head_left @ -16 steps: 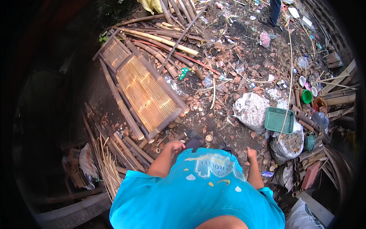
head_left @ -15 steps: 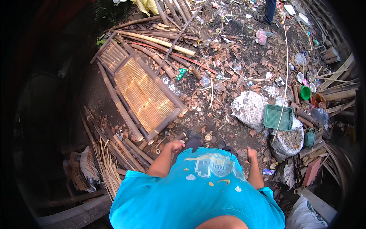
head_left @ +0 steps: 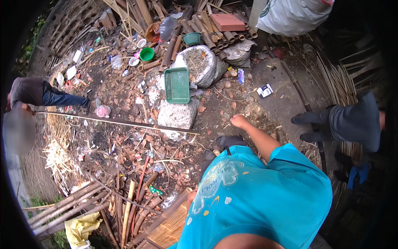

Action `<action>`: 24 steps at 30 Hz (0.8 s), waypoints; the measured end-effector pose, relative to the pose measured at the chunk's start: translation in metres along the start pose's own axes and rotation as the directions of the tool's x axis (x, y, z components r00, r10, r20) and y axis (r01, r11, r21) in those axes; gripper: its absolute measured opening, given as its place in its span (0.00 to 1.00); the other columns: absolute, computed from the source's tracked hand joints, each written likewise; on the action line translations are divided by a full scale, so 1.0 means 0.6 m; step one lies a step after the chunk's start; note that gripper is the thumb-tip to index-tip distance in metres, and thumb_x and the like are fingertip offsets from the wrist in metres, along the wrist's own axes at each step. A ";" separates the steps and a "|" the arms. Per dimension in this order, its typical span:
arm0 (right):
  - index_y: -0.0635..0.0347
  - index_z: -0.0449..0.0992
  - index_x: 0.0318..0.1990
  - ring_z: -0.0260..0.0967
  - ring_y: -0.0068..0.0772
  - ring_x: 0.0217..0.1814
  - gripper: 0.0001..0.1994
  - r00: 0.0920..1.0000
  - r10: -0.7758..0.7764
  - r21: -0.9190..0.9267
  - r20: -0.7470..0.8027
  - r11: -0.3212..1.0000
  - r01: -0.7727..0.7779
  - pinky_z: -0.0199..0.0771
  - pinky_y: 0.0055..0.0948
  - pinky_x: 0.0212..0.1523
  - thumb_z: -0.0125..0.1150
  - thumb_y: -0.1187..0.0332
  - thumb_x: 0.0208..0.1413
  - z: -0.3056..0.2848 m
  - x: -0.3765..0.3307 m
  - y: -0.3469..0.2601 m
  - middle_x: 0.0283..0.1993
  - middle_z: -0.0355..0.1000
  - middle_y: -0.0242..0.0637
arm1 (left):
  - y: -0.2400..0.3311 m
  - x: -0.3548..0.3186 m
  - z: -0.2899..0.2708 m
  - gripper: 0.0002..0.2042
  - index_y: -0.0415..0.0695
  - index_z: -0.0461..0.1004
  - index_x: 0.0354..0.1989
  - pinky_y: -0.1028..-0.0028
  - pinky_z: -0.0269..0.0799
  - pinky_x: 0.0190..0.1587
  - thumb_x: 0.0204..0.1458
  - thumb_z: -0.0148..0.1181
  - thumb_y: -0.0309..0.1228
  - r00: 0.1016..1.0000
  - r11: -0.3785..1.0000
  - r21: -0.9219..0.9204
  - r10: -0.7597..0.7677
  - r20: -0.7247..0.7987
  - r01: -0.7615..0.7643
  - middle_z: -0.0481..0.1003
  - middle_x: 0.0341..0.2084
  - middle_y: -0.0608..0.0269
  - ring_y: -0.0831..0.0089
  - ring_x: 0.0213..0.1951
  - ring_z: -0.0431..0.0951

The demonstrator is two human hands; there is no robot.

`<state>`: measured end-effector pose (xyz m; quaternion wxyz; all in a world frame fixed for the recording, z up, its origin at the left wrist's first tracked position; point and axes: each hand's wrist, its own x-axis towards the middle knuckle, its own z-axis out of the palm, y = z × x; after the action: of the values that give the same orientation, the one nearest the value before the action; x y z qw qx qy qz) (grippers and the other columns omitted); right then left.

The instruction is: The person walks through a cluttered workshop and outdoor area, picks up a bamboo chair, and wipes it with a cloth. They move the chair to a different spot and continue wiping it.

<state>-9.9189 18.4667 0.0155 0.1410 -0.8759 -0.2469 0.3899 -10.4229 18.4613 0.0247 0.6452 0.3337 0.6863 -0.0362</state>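
Note:
My right hand [head_left: 238, 120] hangs in the air over the dirt, fingers curled into a loose fist with nothing showing in it. Beside the bamboo bench [head_left: 166, 224] with its slatted top, my left hand [head_left: 191, 198] is partly hidden by my blue shirt; its fingers cannot be made out. Ahead of me a green plastic basket [head_left: 177, 85] lies on two filled white sacks [head_left: 176, 116]. A co-worker [head_left: 45, 93] at the far left holds a long bamboo strip [head_left: 120, 121], whose other end reaches the ground near the lower sack.
Another person [head_left: 352, 122] stands at the right, by a dark pole [head_left: 296, 83]. Bamboo poles [head_left: 128, 203] lie at the lower left, and cut bamboo pieces [head_left: 215, 31] are stacked at the back. Leaves and litter cover the ground; a bright green bowl [head_left: 146, 54] sits among them.
My view and body have turned to the right. The bench now lies at the lower edge, and the co-worker with the strip and the person at the right have come into view.

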 end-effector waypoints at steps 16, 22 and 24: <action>0.66 0.76 0.32 0.72 0.40 0.28 0.18 0.788 0.613 0.613 -0.061 0.646 -0.455 0.69 0.38 0.32 0.55 0.56 0.50 0.200 -0.250 0.488 0.25 0.73 0.46 | 0.383 0.165 0.217 0.14 0.43 0.74 0.34 0.72 0.63 0.16 0.47 0.54 0.41 0.954 0.621 0.726 0.164 0.250 -0.297 0.67 0.17 0.69 0.75 0.19 0.67; 0.63 0.73 0.23 0.65 0.32 0.16 0.19 0.764 0.643 0.835 -0.051 0.447 -0.320 0.65 0.36 0.22 0.54 0.54 0.52 0.039 -0.260 0.540 0.16 0.68 0.37 | 0.444 0.188 0.509 0.08 0.41 0.72 0.24 0.74 0.69 0.17 0.46 0.56 0.33 0.857 0.488 0.708 0.229 0.461 -0.511 0.69 0.16 0.65 0.75 0.17 0.68; 0.63 0.74 0.24 0.65 0.30 0.17 0.19 0.695 0.704 0.794 -0.149 0.504 -0.340 0.64 0.36 0.23 0.54 0.53 0.51 0.018 -0.257 0.604 0.17 0.69 0.38 | 0.461 0.192 0.597 0.10 0.39 0.71 0.22 0.74 0.68 0.16 0.45 0.57 0.34 0.808 0.398 0.703 0.301 0.507 -0.589 0.69 0.15 0.63 0.74 0.16 0.69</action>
<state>-9.8986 18.0798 -0.0560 0.3932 -0.8452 0.2519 0.2601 -9.9684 18.5507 -0.0337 0.4847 0.7627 0.3592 -0.2331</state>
